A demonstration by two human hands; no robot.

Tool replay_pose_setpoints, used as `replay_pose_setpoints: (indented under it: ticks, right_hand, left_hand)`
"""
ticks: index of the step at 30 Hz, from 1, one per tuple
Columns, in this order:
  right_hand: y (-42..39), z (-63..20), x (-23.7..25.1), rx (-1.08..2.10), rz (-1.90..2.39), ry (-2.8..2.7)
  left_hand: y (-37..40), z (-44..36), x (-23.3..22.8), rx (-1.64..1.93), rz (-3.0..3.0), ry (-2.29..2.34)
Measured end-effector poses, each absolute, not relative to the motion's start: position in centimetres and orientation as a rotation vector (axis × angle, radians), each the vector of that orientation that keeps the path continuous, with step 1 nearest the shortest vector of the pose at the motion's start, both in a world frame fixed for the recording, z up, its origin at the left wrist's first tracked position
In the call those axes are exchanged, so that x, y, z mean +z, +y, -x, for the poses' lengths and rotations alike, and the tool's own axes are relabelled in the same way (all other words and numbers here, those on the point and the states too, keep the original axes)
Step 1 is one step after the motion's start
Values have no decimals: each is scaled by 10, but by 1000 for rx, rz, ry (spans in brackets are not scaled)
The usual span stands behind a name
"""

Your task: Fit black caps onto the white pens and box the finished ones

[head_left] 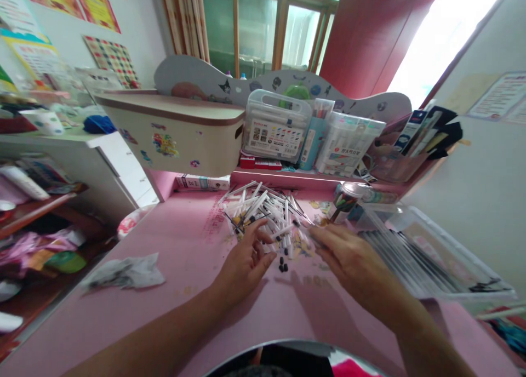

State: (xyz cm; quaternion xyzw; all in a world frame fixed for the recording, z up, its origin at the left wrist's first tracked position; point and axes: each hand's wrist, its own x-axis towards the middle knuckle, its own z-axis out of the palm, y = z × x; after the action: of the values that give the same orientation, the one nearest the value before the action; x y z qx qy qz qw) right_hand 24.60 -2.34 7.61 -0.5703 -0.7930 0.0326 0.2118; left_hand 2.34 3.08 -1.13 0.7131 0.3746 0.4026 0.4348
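My left hand (250, 256) is over the near edge of a loose pile of clear plastic tubes (258, 201). Its fingers are curled, and a clear tube (269, 248) shows between thumb and fingertips. To the right, my right hand (345, 251) is closed, fingers pressed together and pointing at the pile. Its thumb is hidden, and blur at the fingertips hides what it holds. Thin black sticks (293, 201) lie mixed among the tubes. Several small black caps (283, 266) sit on the pink desk (184, 300) between my hands.
A clear tray (485, 295) of tubes with dark contents stands at the right. Behind the pile are a jar (349, 193), a lidded storage box (181, 136), a marker case (277, 127) and a pen holder (398, 166). A crumpled plastic bag (127, 273) lies at the left.
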Motion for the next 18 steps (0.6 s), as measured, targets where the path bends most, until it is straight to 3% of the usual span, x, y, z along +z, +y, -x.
replay_pose_setpoints:
  ticks: [8, 15, 18]
  right_hand:
    - [-44, -351, 144, -262, 1898, -1711]
    - [-25, -419, 113, 99, 2087, -1802]
    - [-20, -409, 103, -64, 2005, -1683]
  left_hand:
    - [31, -25, -12, 963, -1719, 922]
    - [30, -25, -4, 996, -1672, 970]
    - [31, -26, -2, 1050, -1606, 992]
